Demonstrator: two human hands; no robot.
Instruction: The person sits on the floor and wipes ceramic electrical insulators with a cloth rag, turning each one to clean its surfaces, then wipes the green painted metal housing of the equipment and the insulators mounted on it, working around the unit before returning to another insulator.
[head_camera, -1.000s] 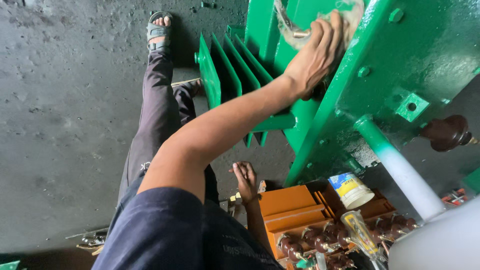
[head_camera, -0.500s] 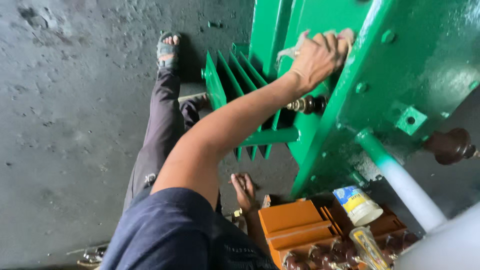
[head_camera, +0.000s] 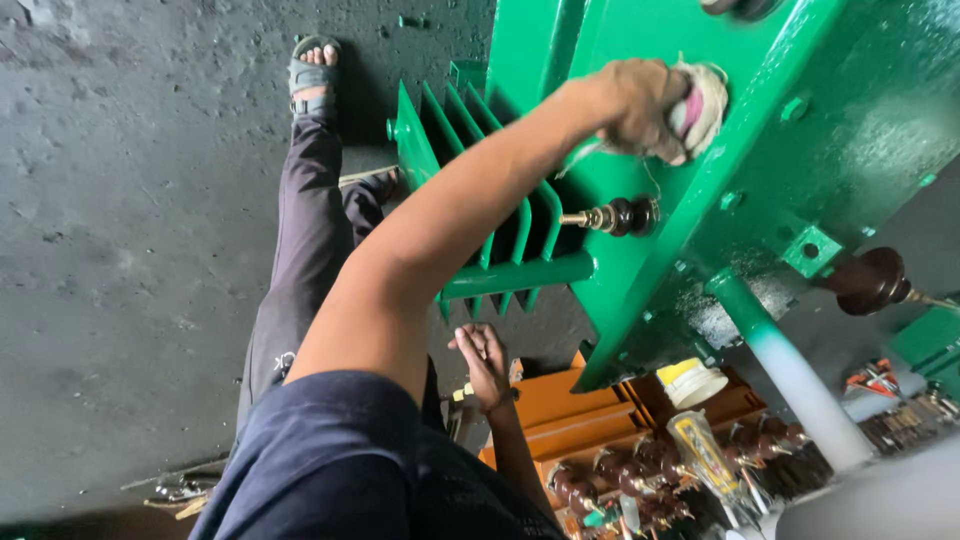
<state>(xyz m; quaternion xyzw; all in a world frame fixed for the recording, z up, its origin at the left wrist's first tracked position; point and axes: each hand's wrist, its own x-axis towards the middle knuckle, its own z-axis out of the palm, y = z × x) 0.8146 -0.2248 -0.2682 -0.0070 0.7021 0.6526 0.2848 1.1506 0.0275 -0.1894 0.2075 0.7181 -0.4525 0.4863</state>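
Note:
My left hand (head_camera: 640, 105) is raised against the sloping face of a green metal tank (head_camera: 790, 190) and is closed on a wad of pale and pink rag (head_camera: 700, 105), which presses on the paint. Just below that hand a brown insulator stud (head_camera: 615, 216) sticks out of the tank beside green cooling fins (head_camera: 470, 160). My right hand (head_camera: 482, 362) hangs low with fingers spread, holding nothing, just above an orange tray (head_camera: 570, 420).
My legs and a sandalled foot (head_camera: 312, 70) stretch over the grey concrete floor (head_camera: 130, 250). A second brown insulator (head_camera: 868, 282) and a green-white pipe (head_camera: 790, 370) project at right. Several brown insulators (head_camera: 600, 490), a yellow-lidded tub (head_camera: 693, 382) and a clear bottle (head_camera: 706, 452) lie in the trays.
My left hand has slid right and upward along the green face, balling the rag in its fist. My right hand stays hanging by the orange tray.

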